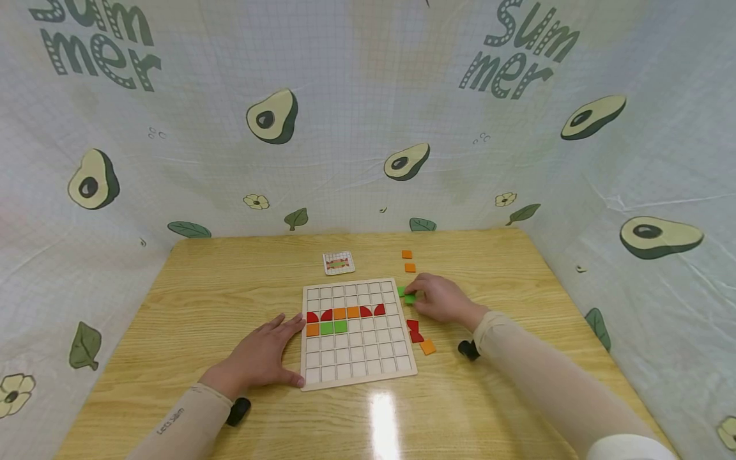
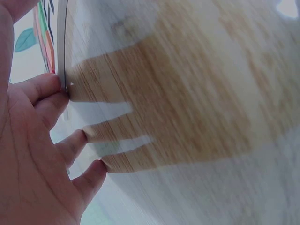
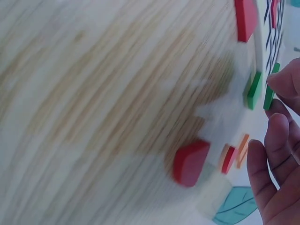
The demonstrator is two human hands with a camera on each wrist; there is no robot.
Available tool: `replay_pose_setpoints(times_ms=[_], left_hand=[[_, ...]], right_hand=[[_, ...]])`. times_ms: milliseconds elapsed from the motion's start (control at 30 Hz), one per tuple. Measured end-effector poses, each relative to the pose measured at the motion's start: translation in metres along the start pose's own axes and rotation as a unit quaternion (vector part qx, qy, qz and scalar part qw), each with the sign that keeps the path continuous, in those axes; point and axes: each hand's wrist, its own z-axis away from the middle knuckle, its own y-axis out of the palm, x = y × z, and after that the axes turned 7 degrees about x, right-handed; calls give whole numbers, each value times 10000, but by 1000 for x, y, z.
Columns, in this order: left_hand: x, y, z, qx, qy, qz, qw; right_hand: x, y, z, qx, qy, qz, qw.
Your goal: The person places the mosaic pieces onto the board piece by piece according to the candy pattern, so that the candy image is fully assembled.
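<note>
A wooden grid board (image 1: pixel 358 369) lies on the table, with a row of red and orange pieces (image 1: pixel 346 312) and a row below it of one orange and two green tiles (image 1: pixel 333 327). My left hand (image 1: pixel 261 354) rests at the board's left edge, thumb and fingers spread; in the left wrist view its fingertips (image 2: pixel 60 84) touch that edge. My right hand (image 1: pixel 441 299) is beside the board's right edge. Between its thumb and a finger it pinches a green square tile (image 3: pixel 271 89), with a second green tile (image 3: pixel 254 89) close by.
Two orange tiles (image 1: pixel 408 260) lie beyond my right hand. Red pieces (image 1: pixel 414 331) and an orange tile (image 1: pixel 427 347) lie right of the board. A pattern card (image 1: pixel 339 262) lies behind the board. A printed cloth (image 1: pixel 345 191) rises around the table's back and sides.
</note>
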Motion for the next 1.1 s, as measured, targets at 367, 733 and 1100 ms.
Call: replay_pose_setpoints(times_ms=[367, 733, 1100], left_hand=[[0, 0, 0, 1, -3, -31, 10000], [2, 0, 1, -31, 19, -45, 10000], [1, 0, 1, -32, 46, -3, 10000]], right_hand=[[24, 2, -15, 183, -250, -94, 9995], [66, 16, -36, 548, -631, -86, 9965], [95, 37, -46, 800, -844, 37, 9932]])
